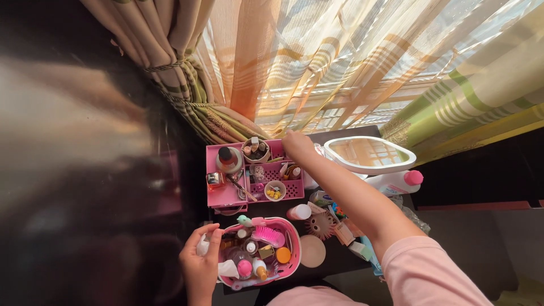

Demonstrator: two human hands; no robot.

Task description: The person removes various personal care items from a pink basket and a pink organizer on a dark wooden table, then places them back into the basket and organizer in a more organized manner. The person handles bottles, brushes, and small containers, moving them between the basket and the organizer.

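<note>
The right hand (pixel 297 144) is reaching far out, fingers curled on the back edge of the square pink plastic organizer tray (pixel 222 195). The left hand (pixel 201 262) is pinching something small and white beside the nearer round pink basket (pixel 293 229).

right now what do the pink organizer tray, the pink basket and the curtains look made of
Pink organizer tray: likely moulded plastic, with slotted sides and smooth, slightly glossy walls. Pink basket: also looks like plastic, with a smooth rounded rim. Curtains: thin woven fabric, sheer enough that light shines through the stripes.
</note>
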